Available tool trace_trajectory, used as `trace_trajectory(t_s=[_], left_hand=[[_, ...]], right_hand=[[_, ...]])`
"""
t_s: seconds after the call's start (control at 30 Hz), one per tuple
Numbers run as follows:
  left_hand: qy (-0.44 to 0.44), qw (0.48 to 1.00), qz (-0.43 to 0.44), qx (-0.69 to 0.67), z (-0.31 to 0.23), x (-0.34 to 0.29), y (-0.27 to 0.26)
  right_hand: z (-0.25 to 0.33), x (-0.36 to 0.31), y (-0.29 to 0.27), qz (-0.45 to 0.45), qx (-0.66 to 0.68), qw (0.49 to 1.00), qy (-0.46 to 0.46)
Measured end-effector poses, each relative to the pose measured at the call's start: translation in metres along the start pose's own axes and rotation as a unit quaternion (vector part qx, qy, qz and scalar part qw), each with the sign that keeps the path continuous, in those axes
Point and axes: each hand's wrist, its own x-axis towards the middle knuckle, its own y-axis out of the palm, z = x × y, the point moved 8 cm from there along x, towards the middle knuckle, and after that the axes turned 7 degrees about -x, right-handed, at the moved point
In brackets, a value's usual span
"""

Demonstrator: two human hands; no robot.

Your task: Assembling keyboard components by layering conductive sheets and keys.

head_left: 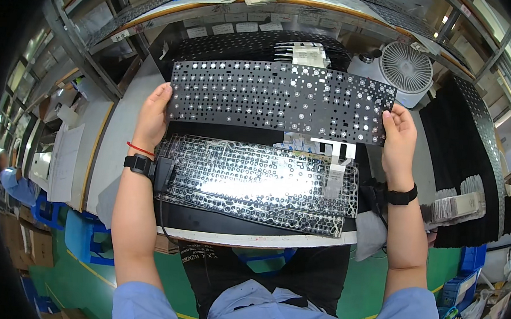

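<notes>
A long black keyboard membrane sheet [230, 94], full of small holes and rows of round silvery dots, is held up flat above the table by its two short ends. My left hand [156, 111] pinches the left end, thumb on the face of the sheet. At the right end, my right hand [399, 130] grips the edge the same way. Below the sheet lies a stack of clear, shiny keyboard sheets [254, 171] with dark ring patterns, reflecting bright light. A white bracket-like strip [335, 172] rests on the right part of that stack.
Behind the held sheet stands a pile of black perforated sheets [235, 41]. A white fan [405, 68] is at the back right. More black sheets [462, 158] and bundled clear-wrapped strips [459, 202] lie on the right. A metal shelf [84, 44] frames the back.
</notes>
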Motion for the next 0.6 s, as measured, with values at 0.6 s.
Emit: trace_trajectory(t_s=[0.6], left_hand=[[0.016,0.990,-0.101,-0.095,0.004,0.008,-0.029]], right_hand=[[0.014,-0.007,0.010,0.051,0.050,0.997,0.024]])
